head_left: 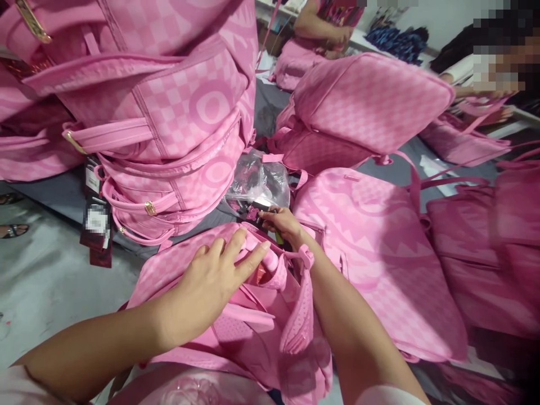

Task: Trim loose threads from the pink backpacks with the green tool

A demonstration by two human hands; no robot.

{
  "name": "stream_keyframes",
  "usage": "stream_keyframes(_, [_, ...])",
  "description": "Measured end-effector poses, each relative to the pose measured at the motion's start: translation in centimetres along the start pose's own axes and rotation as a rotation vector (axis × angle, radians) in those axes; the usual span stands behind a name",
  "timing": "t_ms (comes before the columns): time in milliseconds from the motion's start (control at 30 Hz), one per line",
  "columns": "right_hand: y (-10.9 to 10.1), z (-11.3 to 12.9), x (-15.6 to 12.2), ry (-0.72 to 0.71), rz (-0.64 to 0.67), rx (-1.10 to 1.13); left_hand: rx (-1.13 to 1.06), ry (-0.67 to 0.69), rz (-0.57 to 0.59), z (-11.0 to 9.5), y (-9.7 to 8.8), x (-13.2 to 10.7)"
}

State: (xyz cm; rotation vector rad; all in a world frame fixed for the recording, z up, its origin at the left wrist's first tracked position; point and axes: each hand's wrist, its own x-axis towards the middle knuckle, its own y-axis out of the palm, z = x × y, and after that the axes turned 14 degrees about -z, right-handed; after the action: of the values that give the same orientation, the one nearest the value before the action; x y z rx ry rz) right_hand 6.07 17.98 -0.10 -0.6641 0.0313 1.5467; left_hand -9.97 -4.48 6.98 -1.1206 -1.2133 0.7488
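Directly in front of me a pink checkered backpack (253, 332) lies tilted, its padded straps toward me. My left hand (202, 287) rests on its upper edge beside the top handle, fingers stretched and spread. Beyond that edge, my right hand (286, 224) pinches a small black-and-pink piece (254, 214), perhaps a tag; the fingers partly cover it. Just behind it is a clear plastic bag (265, 180) with dark small items inside.
Stacked pink backpacks (169, 112) rise at the left, with hang tags (97, 216) dangling. To the right lies another pink backpack (379, 253), with more behind it. Two other people work across the grey-covered table (270, 104), one person's hand (340, 36) near a pink bag.
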Motion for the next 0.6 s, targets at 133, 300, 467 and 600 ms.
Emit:
stream_keyframes(133, [-2.9, 3.8, -4.1, -0.201, 0.005, 0.088, -0.516, -0.056, -0.015, 2.7, 0.7, 0.8])
stream_keyframes(300, [-5.6, 6.7, -12.2, -0.453, 0.069, 0.27, -1.11, -0.423, -0.368, 3.4, 0.0, 3.0])
stream_keyframes(467, [-7.5, 7.0, -20.4, -0.603, 0.203, 0.195, -1.519, -0.49, -0.465, 0.1, -3.2, 3.5])
stream_keyframes(600, [-10.3, 6.1, -25.6, -1.006, 0.038, -0.111, -1.145, -0.214, -0.673, -1.4, -5.5, 1.6])
